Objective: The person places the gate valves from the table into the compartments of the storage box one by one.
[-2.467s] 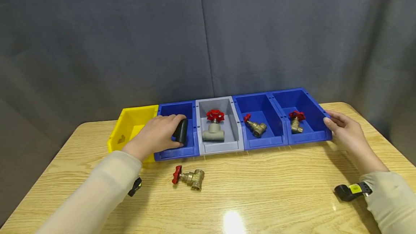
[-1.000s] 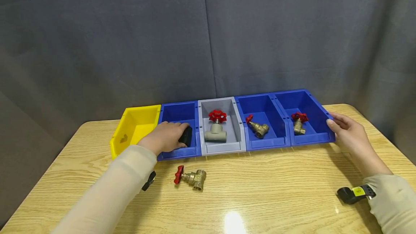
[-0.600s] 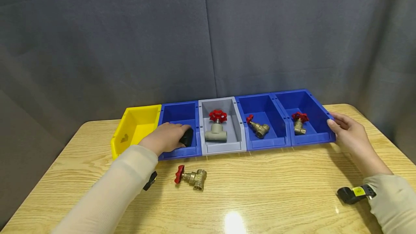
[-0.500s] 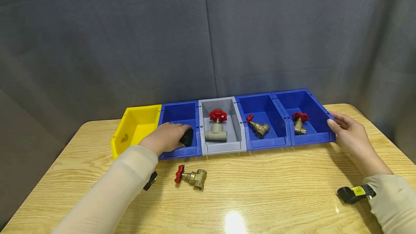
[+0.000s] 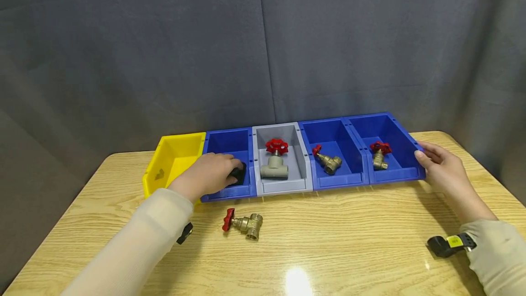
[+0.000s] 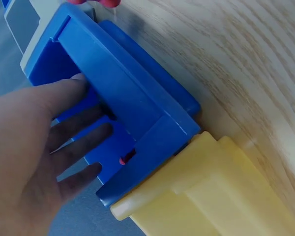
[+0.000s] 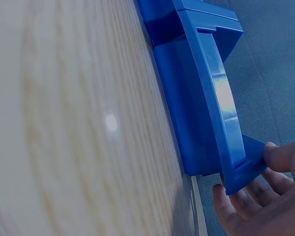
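My left hand [image 5: 208, 173] reaches into the blue bin [image 5: 230, 192] beside the yellow one, over a black pipe-like piece [image 5: 239, 175] mostly hidden under the fingers. In the left wrist view the fingers are spread and loosely bent, thumb apart, not wrapped round anything. A small red bit [image 6: 128, 157] shows inside that bin. At the far right, my right hand [image 5: 444, 177] holds the outer corner of the end blue bin [image 5: 394, 175], thumb on the rim and fingers behind the wall. On the table in front lies a brass valve with a red handwheel [image 5: 246, 225].
Bins stand joined in a row on the wooden table [image 5: 337, 236]. The yellow bin [image 5: 181, 147] is at the left. A grey bin [image 5: 283, 187] holds a grey valve [image 5: 274, 167]. Two blue bins hold brass valves [image 5: 330, 164]. A dark curtain [image 5: 263, 49] hangs behind.
The black piece, upright in my left hand at first, has gone down into the blue bin. My left hand has since drawn slightly back leftward. The right hand keeps its place on the end bin.
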A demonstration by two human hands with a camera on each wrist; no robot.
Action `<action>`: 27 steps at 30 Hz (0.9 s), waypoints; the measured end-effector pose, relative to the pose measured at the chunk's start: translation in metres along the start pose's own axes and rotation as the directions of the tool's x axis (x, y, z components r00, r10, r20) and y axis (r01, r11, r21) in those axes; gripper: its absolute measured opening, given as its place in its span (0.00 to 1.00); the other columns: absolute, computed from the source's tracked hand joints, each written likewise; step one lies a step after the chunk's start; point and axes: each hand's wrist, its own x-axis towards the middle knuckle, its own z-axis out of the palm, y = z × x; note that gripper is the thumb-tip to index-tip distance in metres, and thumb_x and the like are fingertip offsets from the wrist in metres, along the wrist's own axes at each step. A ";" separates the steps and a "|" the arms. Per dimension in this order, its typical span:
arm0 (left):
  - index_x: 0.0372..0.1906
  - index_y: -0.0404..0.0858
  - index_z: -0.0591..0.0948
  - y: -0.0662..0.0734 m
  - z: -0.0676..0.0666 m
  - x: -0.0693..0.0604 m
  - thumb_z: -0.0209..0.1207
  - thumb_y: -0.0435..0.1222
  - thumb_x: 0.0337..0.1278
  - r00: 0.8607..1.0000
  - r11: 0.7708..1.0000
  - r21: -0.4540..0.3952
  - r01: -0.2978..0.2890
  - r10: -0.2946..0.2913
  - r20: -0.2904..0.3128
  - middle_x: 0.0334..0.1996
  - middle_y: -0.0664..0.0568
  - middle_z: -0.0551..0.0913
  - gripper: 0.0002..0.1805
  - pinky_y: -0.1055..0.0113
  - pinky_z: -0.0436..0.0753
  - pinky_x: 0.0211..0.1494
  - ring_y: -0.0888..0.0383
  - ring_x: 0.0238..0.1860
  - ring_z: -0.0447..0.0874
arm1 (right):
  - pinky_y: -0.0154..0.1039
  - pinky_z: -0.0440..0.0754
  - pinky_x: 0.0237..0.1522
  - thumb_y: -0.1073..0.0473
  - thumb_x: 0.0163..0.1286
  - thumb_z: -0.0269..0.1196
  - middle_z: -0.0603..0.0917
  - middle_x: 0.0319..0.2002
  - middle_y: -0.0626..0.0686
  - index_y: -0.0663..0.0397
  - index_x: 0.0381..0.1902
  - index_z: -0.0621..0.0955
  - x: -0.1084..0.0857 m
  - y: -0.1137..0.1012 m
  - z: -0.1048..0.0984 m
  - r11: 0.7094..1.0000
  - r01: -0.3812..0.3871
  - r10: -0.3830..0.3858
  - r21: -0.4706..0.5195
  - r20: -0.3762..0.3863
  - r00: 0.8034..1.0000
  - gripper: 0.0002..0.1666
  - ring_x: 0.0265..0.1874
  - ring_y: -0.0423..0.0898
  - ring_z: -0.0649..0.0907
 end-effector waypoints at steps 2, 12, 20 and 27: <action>0.53 0.40 0.84 0.001 0.001 -0.001 0.65 0.41 0.63 0.999 1.000 0.006 -0.016 0.016 -0.028 0.46 0.48 0.85 0.16 0.53 0.82 0.53 0.51 0.43 0.84 | 0.16 0.71 0.33 0.45 0.79 0.47 0.67 0.66 0.73 0.66 0.74 0.59 0.000 0.000 0.000 1.000 0.008 -0.008 -0.004 -0.004 1.000 0.38 0.55 0.56 0.74; 0.44 0.41 0.86 0.003 -0.001 -0.014 0.65 0.35 0.62 0.957 0.987 0.048 -0.155 0.162 -0.239 0.39 0.53 0.86 0.07 0.59 0.83 0.46 0.56 0.37 0.83 | 0.16 0.72 0.34 0.46 0.79 0.49 0.69 0.65 0.73 0.67 0.74 0.61 0.000 0.004 0.001 1.000 0.030 -0.030 0.002 -0.011 0.999 0.37 0.47 0.40 0.76; 0.44 0.41 0.86 0.009 -0.009 -0.030 0.66 0.34 0.60 0.937 0.987 0.014 -0.159 0.155 -0.313 0.39 0.53 0.86 0.08 0.59 0.82 0.48 0.54 0.39 0.83 | 0.16 0.73 0.34 0.46 0.79 0.49 0.67 0.65 0.74 0.69 0.74 0.60 0.000 0.006 -0.001 0.999 0.037 -0.037 0.021 -0.009 0.999 0.38 0.45 0.34 0.75; 0.41 0.40 0.86 0.006 -0.013 -0.044 0.66 0.32 0.59 0.891 0.982 0.012 -0.191 0.178 -0.417 0.37 0.54 0.85 0.06 0.60 0.83 0.47 0.55 0.37 0.82 | 0.16 0.72 0.34 0.45 0.79 0.49 0.68 0.66 0.73 0.67 0.74 0.60 0.001 0.004 0.000 1.000 0.026 -0.026 0.000 -0.002 1.000 0.38 0.50 0.46 0.76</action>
